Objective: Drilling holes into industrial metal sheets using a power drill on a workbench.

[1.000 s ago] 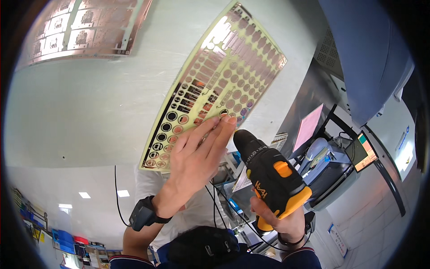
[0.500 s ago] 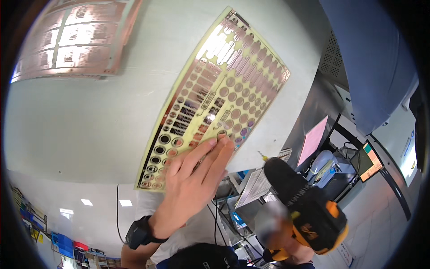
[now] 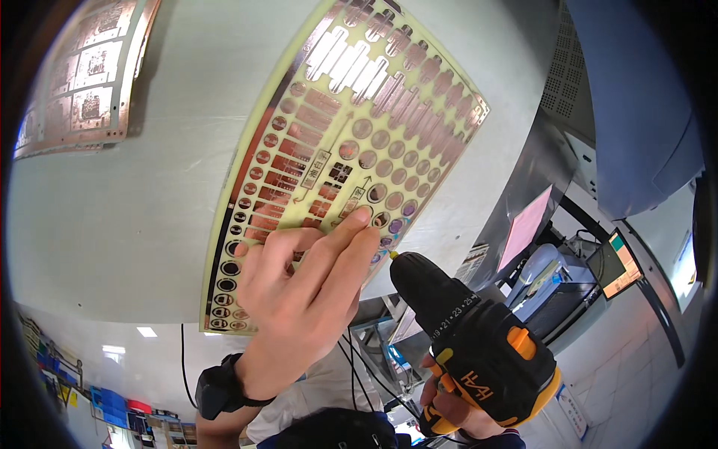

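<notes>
A flat yellow-green panel (image 3: 340, 135) with shiny copper-coloured pads, circles and bars lies on the pale tabletop. My left hand (image 3: 307, 277), a black watch (image 3: 222, 387) at its wrist, rests on the panel's lower part. Its index and middle fingers stretch out over the round pads, and nothing shows in its grasp. With my right hand (image 3: 452, 408) I grip the handle of a black and yellow cordless drill (image 3: 479, 337). The drill's bit (image 3: 393, 255) points at the panel's right edge, close to the left fingertips; I cannot tell whether it touches.
More copper-coloured panels (image 3: 82, 82) lie at the table's far left. On the right are a pink sheet (image 3: 523, 228), a blue-grey device (image 3: 542, 280) and a lit monitor (image 3: 617, 266). A large blue-grey machine part (image 3: 643, 105) hangs at the upper right. Cables (image 3: 359, 374) run below the table edge.
The drill has moved up and left, bringing its bit from beyond the table edge to the panel's right edge. The panel and left hand sit further left and look larger.
</notes>
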